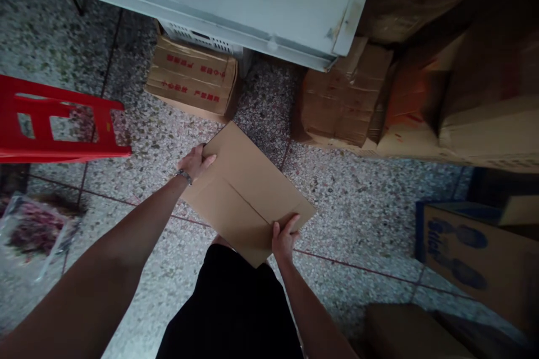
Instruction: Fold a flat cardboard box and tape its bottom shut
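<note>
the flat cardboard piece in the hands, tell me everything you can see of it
The flat cardboard piece is plain brown, unprinted, looking like a folded-flat carton, with a straight crease or seam running across its face. It is held above the speckled floor, turned so its corners point away and toward the person. The left hand grips its far left edge, the right hand its near right edge, fingers curled over the top. Its nearest corner sits over the person's dark clothing.

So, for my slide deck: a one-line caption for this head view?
Both hands, left hand and right hand, grip a flattened cardboard box over a speckled floor.
</note>
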### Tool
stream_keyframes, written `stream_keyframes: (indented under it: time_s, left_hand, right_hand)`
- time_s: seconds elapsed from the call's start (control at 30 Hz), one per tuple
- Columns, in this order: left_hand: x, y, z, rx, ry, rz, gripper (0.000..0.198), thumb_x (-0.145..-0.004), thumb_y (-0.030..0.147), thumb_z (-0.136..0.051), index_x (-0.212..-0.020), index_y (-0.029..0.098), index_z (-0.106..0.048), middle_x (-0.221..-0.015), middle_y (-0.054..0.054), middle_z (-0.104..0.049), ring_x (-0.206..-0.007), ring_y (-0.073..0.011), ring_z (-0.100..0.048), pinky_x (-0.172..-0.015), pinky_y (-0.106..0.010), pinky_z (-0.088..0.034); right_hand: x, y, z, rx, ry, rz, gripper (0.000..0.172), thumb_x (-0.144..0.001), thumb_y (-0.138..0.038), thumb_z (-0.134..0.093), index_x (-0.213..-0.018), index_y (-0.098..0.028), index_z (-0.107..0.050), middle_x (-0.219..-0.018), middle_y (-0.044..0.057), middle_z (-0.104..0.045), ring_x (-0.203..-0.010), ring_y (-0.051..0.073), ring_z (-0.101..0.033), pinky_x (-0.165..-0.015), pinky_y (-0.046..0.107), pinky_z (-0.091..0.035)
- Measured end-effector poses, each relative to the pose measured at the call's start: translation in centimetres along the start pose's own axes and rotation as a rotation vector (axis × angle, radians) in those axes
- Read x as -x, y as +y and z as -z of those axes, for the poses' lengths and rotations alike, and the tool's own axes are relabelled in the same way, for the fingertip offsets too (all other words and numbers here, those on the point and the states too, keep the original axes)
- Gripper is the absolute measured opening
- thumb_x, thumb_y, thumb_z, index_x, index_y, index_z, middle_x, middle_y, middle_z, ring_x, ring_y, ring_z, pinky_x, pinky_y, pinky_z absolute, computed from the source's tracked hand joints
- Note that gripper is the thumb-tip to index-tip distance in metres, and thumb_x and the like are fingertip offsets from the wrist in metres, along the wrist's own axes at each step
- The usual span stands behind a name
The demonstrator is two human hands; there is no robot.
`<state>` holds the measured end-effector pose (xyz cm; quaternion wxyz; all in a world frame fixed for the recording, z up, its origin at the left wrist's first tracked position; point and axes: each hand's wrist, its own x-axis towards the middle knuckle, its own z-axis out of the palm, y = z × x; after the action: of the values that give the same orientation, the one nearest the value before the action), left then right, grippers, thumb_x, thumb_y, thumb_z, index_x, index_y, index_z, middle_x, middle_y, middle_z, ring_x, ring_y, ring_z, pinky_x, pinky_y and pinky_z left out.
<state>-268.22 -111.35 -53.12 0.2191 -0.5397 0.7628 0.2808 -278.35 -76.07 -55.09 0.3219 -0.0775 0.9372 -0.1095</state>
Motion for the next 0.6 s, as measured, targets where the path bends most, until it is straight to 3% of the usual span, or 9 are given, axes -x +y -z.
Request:
stream_keyframes:
  time_s: [0.13,0.23,0.37,0.5,0.6]
  left_hand:
    - [0.2,-0.6,0.1,0.082,-0.058,-0.091,0.093,-0.065,0.063,-0.063,-0.138,0.016,-0.029,-0.128,-0.017,-0.049,-0.109,-0.033,-0.055,-0.086,-0.04,-0.048]
    - [0.1,-1.0,-0.3,0.107,-0.056,-0.089,0.092,-0.062,0.065,-0.065,-0.134,0.016,-0.034,-0.122,-0.015,-0.054,-0.106,-0.0304,-0.056,-0.084,-0.037,-0.048]
    - [-0.3,-0.9,-0.4,0.08,-0.069,-0.082,0.09,-0.062,0.067,-0.063,-0.13,0.015,-0.038,-0.12,-0.016,-0.056,-0.104,-0.0316,-0.057,-0.083,-0.039,-0.047]
    - [-0.4,-0.7,-0.3,0.035,-0.086,-0.103,0.089,-0.063,0.068,-0.061,-0.13,0.013,-0.038,-0.12,-0.017,-0.057,-0.108,-0.0337,-0.054,-0.092,-0.045,-0.041]
    - [-0.1,-0.9,-0.7,0.034,-0.072,-0.115,0.09,-0.065,0.066,-0.06,-0.133,0.014,-0.035,-0.125,-0.018,-0.055,-0.116,-0.0347,-0.048,-0.099,-0.053,-0.032]
  right_hand:
    - [0.2,-0.8,0.8,0.188,-0.098,-0.081,0.077,-0.091,-0.053,-0.018,-0.147,-0.002,0.0,-0.1,0.028,-0.054,-0.082,0.039,-0.061,-0.075,0.052,-0.043]
    - [0.4,-1.6,1.9,0.272,-0.107,-0.104,0.077,-0.091,-0.053,-0.021,-0.147,-0.004,-0.001,-0.093,0.025,-0.056,-0.075,0.037,-0.063,-0.067,0.049,-0.046]
    - [-0.7,-2.9,4.3,0.397,-0.078,-0.054,0.076,-0.087,-0.052,-0.037,-0.143,-0.003,-0.019,-0.105,0.028,-0.056,-0.093,0.038,-0.061,-0.074,0.048,-0.047]
    - [-2.9,-3.9,6.6,0.449,-0.349,-0.102,0.073,-0.083,-0.047,-0.048,-0.137,-0.004,-0.024,-0.101,0.023,-0.063,-0.098,0.034,-0.062,-0.084,0.046,-0.046]
    - [-3.6,-5.2,7.7,0.38,-0.367,-0.08,0.068,-0.082,-0.044,-0.045,-0.134,-0.002,-0.032,-0.089,0.018,-0.068,-0.09,0.03,-0.066,-0.079,0.042,-0.05]
